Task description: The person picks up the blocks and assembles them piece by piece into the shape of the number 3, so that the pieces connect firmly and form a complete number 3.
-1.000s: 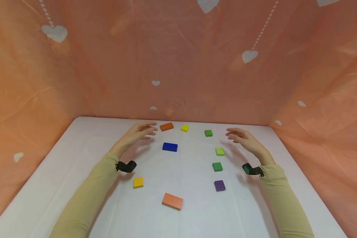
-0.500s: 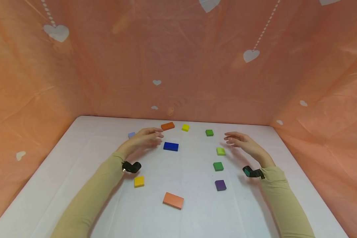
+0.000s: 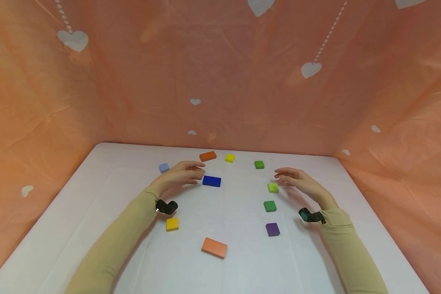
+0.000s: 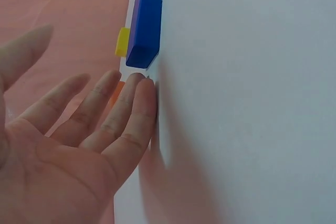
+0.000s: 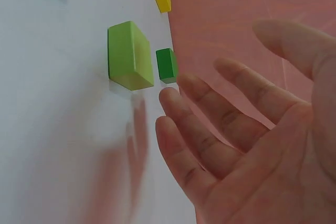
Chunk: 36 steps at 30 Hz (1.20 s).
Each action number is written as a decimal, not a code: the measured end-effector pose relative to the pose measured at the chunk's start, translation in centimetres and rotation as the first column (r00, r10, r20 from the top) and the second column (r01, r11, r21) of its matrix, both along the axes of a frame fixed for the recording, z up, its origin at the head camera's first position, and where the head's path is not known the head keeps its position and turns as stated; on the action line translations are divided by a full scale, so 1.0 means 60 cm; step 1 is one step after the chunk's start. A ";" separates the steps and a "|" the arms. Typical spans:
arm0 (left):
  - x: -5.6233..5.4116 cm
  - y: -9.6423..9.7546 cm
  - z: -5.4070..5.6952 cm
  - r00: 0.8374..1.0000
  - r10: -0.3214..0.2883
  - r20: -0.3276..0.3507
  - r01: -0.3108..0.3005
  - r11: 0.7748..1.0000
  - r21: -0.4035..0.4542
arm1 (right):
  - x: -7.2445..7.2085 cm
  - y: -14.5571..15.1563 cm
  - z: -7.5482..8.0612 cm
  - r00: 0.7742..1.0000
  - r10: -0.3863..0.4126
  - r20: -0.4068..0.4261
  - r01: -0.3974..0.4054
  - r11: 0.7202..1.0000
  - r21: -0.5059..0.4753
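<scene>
My left hand (image 3: 180,174) hovers over the table just left of a dark blue rectangular block (image 3: 211,181). In the left wrist view its fingers are spread and relaxed, short of the blue block (image 4: 147,24), and the palm holds nothing. On the other side, my right hand (image 3: 303,183) is held above the table beside a lime green block (image 3: 273,188). The right wrist view shows loosely extended fingers near the lime block (image 5: 128,56), with a gap between them. A light blue block (image 3: 164,168) lies behind the left hand.
At the back lie an orange-red block (image 3: 208,156), a yellow block (image 3: 230,158) and a green block (image 3: 259,164). Nearer are a darker green block (image 3: 270,206), a purple block (image 3: 272,229), an amber block (image 3: 172,224) and a salmon block (image 3: 214,248). Orange cloth (image 3: 220,90) encloses the white table (image 3: 242,269).
My left hand has moved right and nearer, towards the blue block, uncovering the light blue block. The right hand has come slightly nearer and left, towards the lime block. The blocks stay put.
</scene>
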State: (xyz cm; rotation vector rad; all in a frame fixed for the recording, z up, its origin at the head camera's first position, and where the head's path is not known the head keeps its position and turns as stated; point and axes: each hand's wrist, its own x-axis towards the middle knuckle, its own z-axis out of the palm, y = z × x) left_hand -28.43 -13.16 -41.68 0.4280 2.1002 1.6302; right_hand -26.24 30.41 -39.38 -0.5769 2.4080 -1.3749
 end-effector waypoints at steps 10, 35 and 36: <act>-0.003 0.010 -0.005 0.991 -0.034 -0.130 0.020 0.994 -0.109 | -0.002 -0.005 -0.004 0.998 0.028 0.055 -0.028 1.000 0.001; -0.016 0.023 -0.008 0.983 -0.029 -0.179 -0.009 0.977 -0.213 | -0.008 -0.010 -0.017 0.996 0.091 -0.018 -0.089 0.992 0.085; -0.017 0.023 -0.009 0.983 -0.026 -0.180 -0.014 0.976 -0.219 | -0.008 -0.010 -0.018 0.995 0.094 -0.022 -0.091 0.992 0.088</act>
